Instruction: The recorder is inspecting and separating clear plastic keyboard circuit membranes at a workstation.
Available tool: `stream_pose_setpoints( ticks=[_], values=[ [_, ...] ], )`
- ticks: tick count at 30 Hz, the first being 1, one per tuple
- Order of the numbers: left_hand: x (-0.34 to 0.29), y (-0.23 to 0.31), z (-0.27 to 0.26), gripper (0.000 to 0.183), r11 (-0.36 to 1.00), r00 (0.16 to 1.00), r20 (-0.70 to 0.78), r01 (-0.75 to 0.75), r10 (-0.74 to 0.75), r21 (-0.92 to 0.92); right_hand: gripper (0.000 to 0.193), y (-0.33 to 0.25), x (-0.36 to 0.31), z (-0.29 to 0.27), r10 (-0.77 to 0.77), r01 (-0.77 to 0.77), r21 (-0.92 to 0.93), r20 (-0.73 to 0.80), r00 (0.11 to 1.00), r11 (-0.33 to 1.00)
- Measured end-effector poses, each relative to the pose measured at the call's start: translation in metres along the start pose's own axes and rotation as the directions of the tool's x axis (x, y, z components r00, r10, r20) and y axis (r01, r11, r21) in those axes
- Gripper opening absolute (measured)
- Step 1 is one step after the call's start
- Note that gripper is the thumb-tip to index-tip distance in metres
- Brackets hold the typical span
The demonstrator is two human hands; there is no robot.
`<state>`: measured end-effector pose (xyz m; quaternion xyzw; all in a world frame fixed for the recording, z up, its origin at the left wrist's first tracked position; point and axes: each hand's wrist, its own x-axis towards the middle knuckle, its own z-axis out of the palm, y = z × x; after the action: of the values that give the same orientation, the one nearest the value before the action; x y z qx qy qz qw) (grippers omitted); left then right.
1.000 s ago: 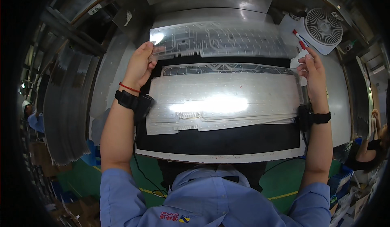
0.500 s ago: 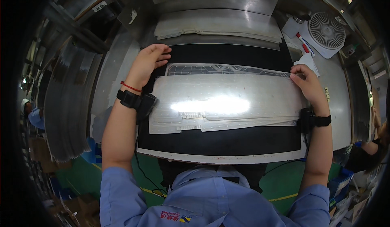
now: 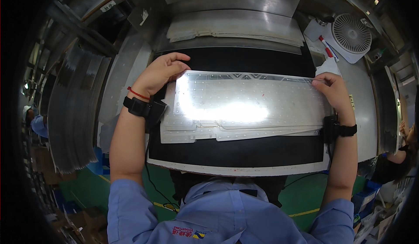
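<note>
Where the clear sheet [image 3: 244, 89] lies: over the pale stack [image 3: 176, 135], far edge spanning hand to hand; whether its near edge touches, I cannot tell.
Left hand [image 3: 162, 74]: seemingly pinching the far-left corner, index finger held off it.
Right hand [image 3: 333, 90]: thumb and fingers clamped on the far-right corner.
Step in hand: apparently handling one sheet by its corners; any next move calls for even, level tension.
Edges: the pale stack's near edges lie stepped, slightly fanned.
Room: bare black mat [image 3: 244, 152] near and far; far stack [image 3: 235, 23] beyond; red marker [image 3: 325, 46] far right.
</note>
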<state>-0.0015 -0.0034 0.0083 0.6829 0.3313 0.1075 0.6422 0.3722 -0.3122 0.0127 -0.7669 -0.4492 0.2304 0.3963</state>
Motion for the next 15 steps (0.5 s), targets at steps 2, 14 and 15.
stream_pose_setpoints(
  ticks=[2,14,15],
  values=[
    [0.000,0.000,0.001,0.041,0.999,0.999,0.027,-0.030,0.030,0.017,0.012,-0.001,0.000,0.000,0.009,-0.007,0.040,-0.065,0.998,0.999],
    [0.006,-0.006,0.000,0.039,0.994,0.983,0.154,-0.089,0.097,-0.058,0.010,-0.001,0.002,0.000,-0.044,0.064,0.091,-0.213,0.976,0.994],
    [0.005,-0.006,0.000,0.036,0.994,0.983,0.162,-0.080,0.091,-0.076,0.010,-0.002,0.002,0.001,-0.042,0.066,0.099,-0.224,0.974,0.993]
  ],
)
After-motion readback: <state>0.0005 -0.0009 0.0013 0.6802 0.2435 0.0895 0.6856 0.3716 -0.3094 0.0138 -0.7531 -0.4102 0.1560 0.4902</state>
